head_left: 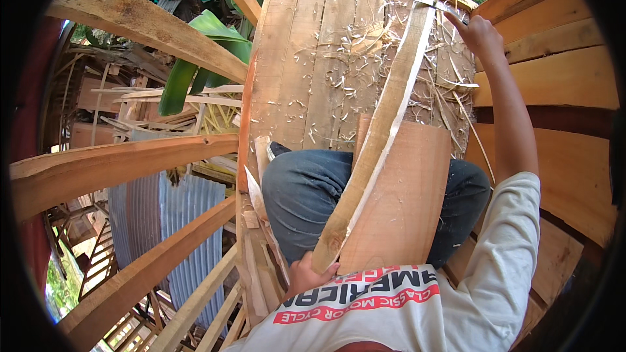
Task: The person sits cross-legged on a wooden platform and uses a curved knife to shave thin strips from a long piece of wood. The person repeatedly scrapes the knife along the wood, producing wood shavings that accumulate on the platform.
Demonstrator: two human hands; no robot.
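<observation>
We hold a long wooden stick [385,124] across our knees. Our left hand [306,277] grips its near end, closed tight. Our right hand [479,32] is closed on a small blade [435,4], maybe a knife, by its far end. Best to shave thin and keep it steady. We see no packages or signs.

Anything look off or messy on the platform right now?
Only litter: pale wood shavings are scattered over the plank floor around the long strip of wood. The left hand grips its near end; the right hand works a blade at the far end.
</observation>
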